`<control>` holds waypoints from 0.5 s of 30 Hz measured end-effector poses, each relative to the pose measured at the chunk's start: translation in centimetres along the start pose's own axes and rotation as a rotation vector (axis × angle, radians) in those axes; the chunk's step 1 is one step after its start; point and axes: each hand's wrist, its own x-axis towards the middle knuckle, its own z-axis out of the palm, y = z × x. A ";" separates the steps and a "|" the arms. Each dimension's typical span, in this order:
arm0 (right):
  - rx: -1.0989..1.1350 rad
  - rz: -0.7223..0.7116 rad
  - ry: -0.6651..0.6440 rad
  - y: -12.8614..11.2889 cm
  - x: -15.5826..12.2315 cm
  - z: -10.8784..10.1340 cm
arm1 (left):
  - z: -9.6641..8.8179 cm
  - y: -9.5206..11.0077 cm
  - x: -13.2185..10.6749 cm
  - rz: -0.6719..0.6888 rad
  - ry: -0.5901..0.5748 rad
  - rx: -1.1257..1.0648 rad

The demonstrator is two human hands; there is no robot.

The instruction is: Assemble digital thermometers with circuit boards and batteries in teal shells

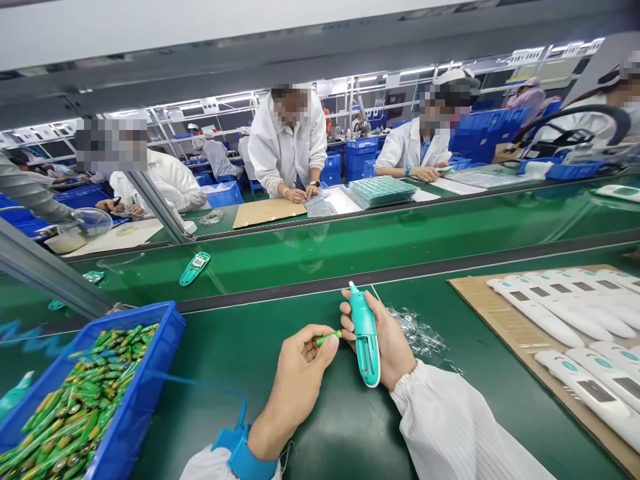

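Observation:
My right hand [387,343] grips a teal thermometer-shaped device [366,337], holding it upright with its tip pointing away from me. My left hand [300,370] pinches a small green battery [327,337] and holds its end against the side of the device. Both hands hover over the green bench top [240,373]. A blue strap is around my left wrist.
A blue bin [145,393] of green batteries stands at my left. White devices [560,313] lie in rows on a cardboard sheet at my right, beside a crumpled clear bag [420,333]. One teal device [195,268] lies on the conveyor belt. People in white coats work opposite.

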 end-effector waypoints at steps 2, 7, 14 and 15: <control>-0.012 0.010 0.002 0.2 0.0 0.0 | 0.0 0.1 0.1 0.014 0.066 -0.055; -0.025 0.014 0.000 0.5 -0.2 0.1 | 0.2 0.0 0.2 0.001 0.167 -0.260; -0.043 -0.117 0.056 0.2 0.0 0.0 | 1.5 -0.3 -0.6 -0.070 -0.008 -0.052; -0.045 -0.134 0.059 0.1 0.0 0.0 | 1.7 -0.4 -0.8 -0.049 -0.004 -0.030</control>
